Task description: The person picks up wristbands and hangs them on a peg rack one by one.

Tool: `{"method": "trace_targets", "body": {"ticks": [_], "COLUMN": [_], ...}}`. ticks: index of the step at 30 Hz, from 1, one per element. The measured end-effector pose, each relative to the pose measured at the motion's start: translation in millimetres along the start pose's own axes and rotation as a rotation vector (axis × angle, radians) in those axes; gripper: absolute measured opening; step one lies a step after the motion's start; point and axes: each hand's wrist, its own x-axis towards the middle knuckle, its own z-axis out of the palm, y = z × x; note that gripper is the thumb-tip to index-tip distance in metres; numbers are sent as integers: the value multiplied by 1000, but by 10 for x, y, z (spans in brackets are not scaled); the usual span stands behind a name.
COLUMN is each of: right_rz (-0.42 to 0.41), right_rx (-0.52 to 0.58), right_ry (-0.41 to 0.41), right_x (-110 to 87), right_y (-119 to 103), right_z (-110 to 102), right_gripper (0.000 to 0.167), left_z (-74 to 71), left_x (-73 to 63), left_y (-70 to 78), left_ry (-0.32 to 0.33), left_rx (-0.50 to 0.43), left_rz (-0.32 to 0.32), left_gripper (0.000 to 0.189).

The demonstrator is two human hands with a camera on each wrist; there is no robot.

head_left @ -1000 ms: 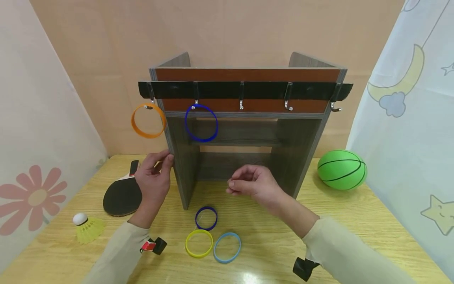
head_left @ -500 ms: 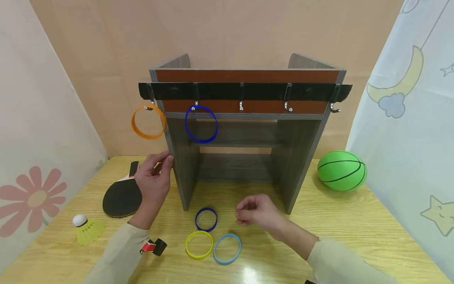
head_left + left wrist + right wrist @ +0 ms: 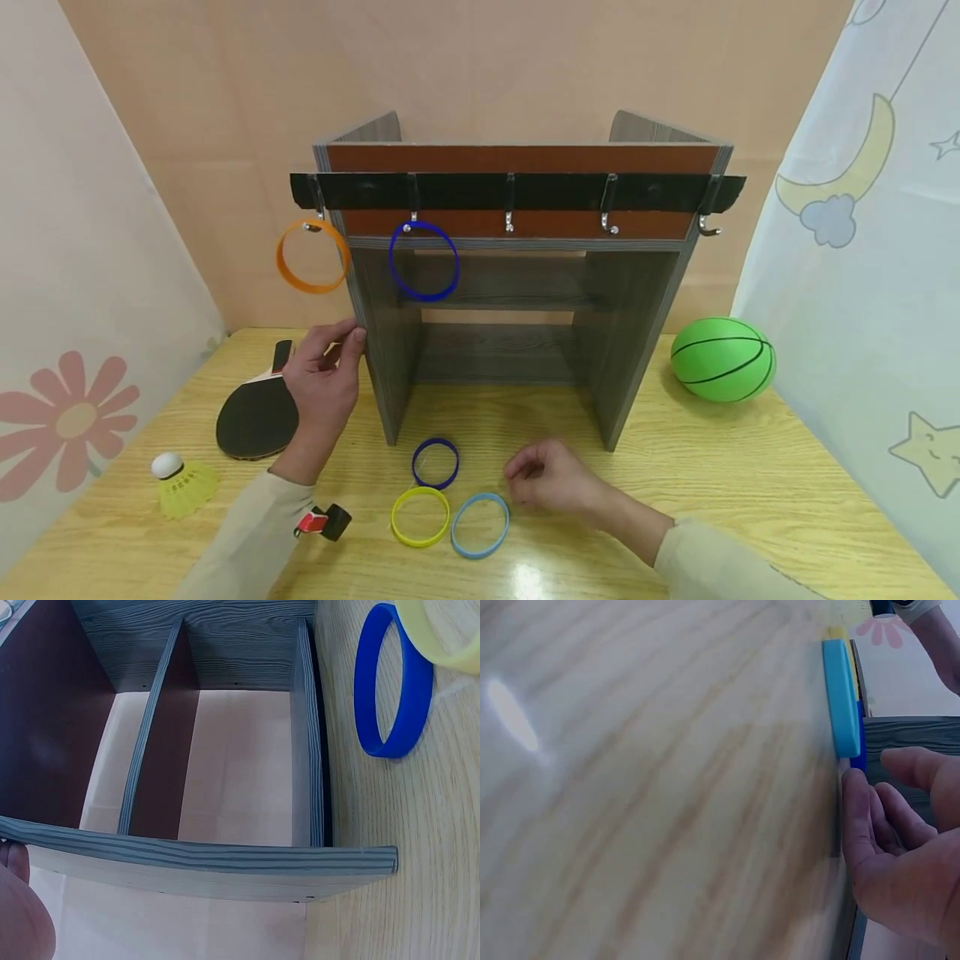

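My left hand (image 3: 324, 375) holds the left side panel of a grey wooden shelf (image 3: 375, 358) near its front edge, fingers bent; the left wrist view shows only part of the hand. My right hand (image 3: 551, 477), holding nothing, is low over the table beside a light blue silicone wristband (image 3: 507, 518). Its thumb and fingers stand apart in the right wrist view, fingertips just short of the band. A yellow wristband (image 3: 393, 527) and a dark blue wristband (image 3: 415, 469) lie alongside. An orange wristband (image 3: 310, 289) and a blue wristband (image 3: 427, 297) hang from the two leftmost hooks.
A black strip (image 3: 465, 192) with several metal hooks runs across the shelf's top; the middle hook (image 3: 509, 223) and those to its right carry nothing. A table tennis bat (image 3: 255, 421) and a yellow shuttlecock (image 3: 187, 490) lie at left. A green ball (image 3: 723, 360) sits at right.
My right hand has come down from in front of the shelf to the table beside the light blue wristband. The left hand stays at the side panel, and the wristbands have not moved.
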Motion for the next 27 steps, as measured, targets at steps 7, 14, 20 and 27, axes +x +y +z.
{"method": "trace_targets", "body": {"ticks": [7, 14, 20, 27], "right_rz": [25, 32, 7, -32], "right_rx": [-48, -102, -167, -225], "right_ry": [-22, -49, -56, -58], "right_x": [0, 23, 38, 33], "right_y": [61, 53, 59, 55], "right_z": [40, 75, 87, 68], "right_gripper": [17, 16, 11, 6], "left_z": [9, 3, 8, 16], "left_x": [-1, -14, -23, -25], "left_y": [-12, -15, -6, -59], "left_ry": [3, 15, 11, 22], "left_rx": [-1, 22, 11, -18], "left_rz": [9, 5, 7, 11], "left_gripper": [12, 10, 9, 9]}}
